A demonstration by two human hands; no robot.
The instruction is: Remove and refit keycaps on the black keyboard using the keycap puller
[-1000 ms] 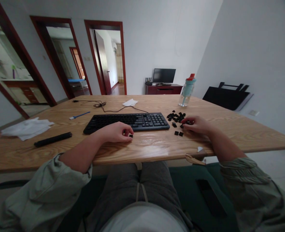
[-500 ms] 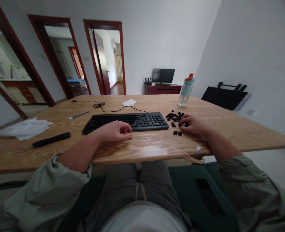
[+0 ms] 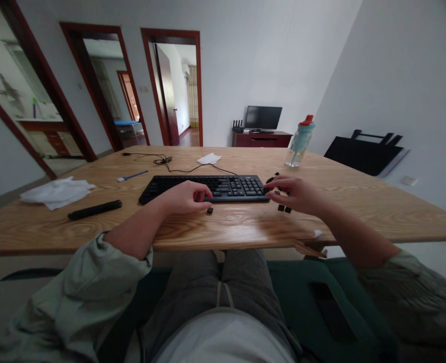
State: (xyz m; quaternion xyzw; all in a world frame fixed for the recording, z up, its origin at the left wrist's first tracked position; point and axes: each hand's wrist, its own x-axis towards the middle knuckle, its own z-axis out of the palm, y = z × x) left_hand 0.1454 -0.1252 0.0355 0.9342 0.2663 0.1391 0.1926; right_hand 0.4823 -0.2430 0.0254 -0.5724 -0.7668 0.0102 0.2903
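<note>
A black keyboard (image 3: 204, 197) lies lengthwise on the wooden table, its left and middle key area partly behind my left hand (image 3: 187, 196). That hand rests at the keyboard's front edge, fingers bent, with a gap between thumb and index finger. Just under its fingertips, a single black keycap (image 3: 210, 210) sits on the wood. At the keyboard's right end, my right hand (image 3: 293, 194) pinches a small dark keycap (image 3: 266, 191) between thumb and index finger. Beneath and behind this hand are loose black keycaps (image 3: 281, 207), most of the pile hidden by it.
A water bottle (image 3: 299, 143) stands behind the right hand. To the left lie a black rod-like object (image 3: 94, 209), a blue brush (image 3: 132, 176) and white tissues (image 3: 56, 191). The keyboard cable (image 3: 185, 171) and another tissue (image 3: 209, 159) are behind the keyboard.
My right hand has come away from the keycap pile, leftward to the keyboard's right end. My left thumb and index finger have parted, exposing the keycap by them. The view has shifted slightly.
</note>
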